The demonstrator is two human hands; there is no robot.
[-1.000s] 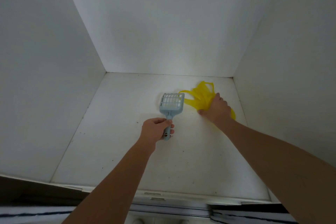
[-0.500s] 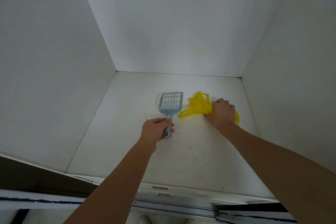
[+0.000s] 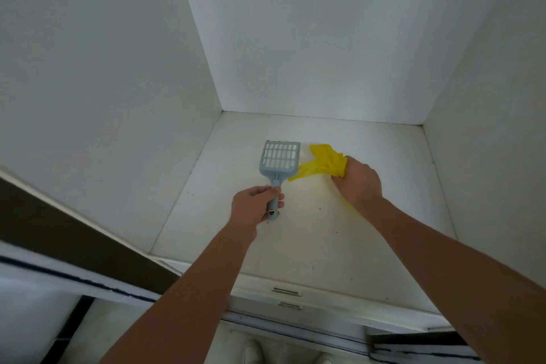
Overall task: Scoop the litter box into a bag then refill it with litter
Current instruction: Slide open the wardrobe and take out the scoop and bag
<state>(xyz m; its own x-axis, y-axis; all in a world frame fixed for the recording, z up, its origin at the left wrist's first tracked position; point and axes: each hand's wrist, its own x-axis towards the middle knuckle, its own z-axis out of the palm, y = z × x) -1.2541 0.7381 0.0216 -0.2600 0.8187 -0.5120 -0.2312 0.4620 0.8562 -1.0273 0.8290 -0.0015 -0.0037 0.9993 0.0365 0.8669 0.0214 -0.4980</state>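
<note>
Head view: gripping pale blue slotted plastic litter scoop (image 3: 279, 159) by its handle in left hand (image 3: 252, 210), slotted head beyond the fingers; clutching crumpled yellow plastic bag (image 3: 328, 158) in right hand (image 3: 359, 182), bunched past curled fingers.

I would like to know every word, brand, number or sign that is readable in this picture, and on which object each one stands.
None: no text can be read in this view.
Blue scoop, held by the left hand: no label visible.
Yellow bag, gripped by the right hand: no print visible.
White shelf floor: no writing visible.
Metal plates at the front edge: too small to tell.
</note>
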